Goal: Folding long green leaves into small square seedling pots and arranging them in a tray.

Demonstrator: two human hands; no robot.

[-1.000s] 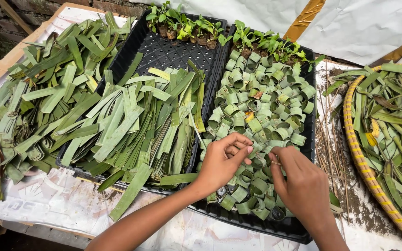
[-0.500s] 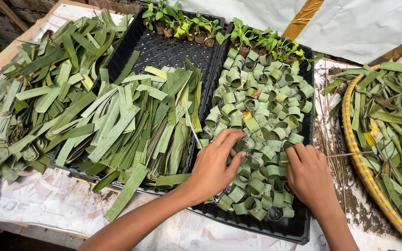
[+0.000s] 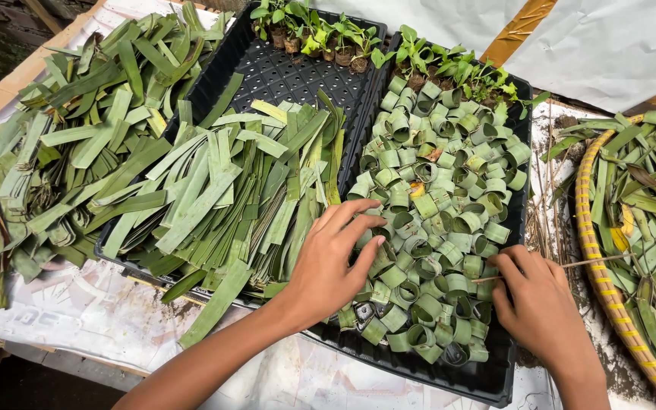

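Green leaf rings (image 3: 434, 228) fill the black tray (image 3: 487, 380): light, springy, easily crushed; pinch at rims. Left hand (image 3: 328, 266) rests spread on them, grip apart. Right hand (image 3: 537, 304) pinches a thin stick (image 3: 563, 266).

To your left, a loose heap of cut green leaf strips (image 3: 77, 152) lies on the white sheet (image 3: 77, 304) that covers the bench. A neater stack of leaf strips (image 3: 229, 197) rests across the left black tray (image 3: 282, 76), with small potted seedlings (image 3: 313, 38) along its far end. On your right, a woven basket (image 3: 594, 250) holds leaf scraps (image 3: 647, 205).
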